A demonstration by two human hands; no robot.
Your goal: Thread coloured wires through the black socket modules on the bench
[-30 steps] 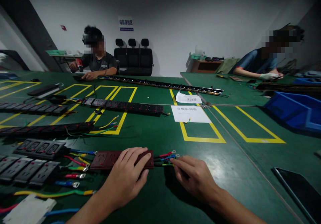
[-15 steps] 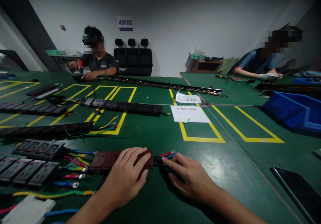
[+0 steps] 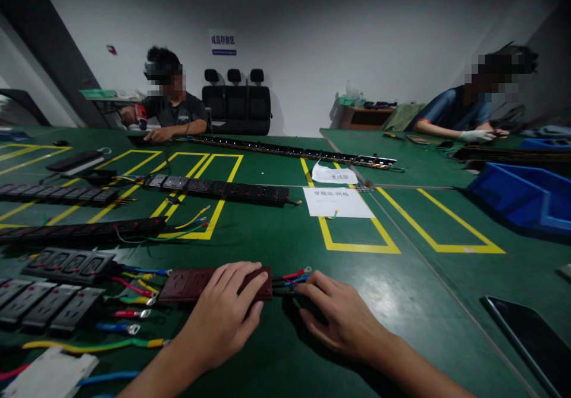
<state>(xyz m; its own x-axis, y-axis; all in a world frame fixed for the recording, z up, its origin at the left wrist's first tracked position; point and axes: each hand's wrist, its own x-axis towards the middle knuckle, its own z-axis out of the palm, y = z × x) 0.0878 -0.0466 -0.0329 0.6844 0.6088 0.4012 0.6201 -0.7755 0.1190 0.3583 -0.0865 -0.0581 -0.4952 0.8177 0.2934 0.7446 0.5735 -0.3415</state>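
A reddish-brown socket strip lies crosswise in front of me on the green table. My left hand is laid over its right half, fingers across the top and thumb at the near edge. From the strip's right end come red, blue and dark wires, one with a ring terminal. My right hand is at these wires with bent fingers. Its index fingertip touches or nearly touches them, and a gap shows between index finger and thumb.
Black socket modules and wires with ring terminals crowd the left. Longer socket strips lie beyond. Paper labels, a blue bin and a phone are to the right. Across the table, one person holds a red power tool; another works at right.
My right index finger has drawn back and bent, sliding right along the wires. My left hand and the socket strip have stayed put. The person at far left has shifted the power tool slightly.
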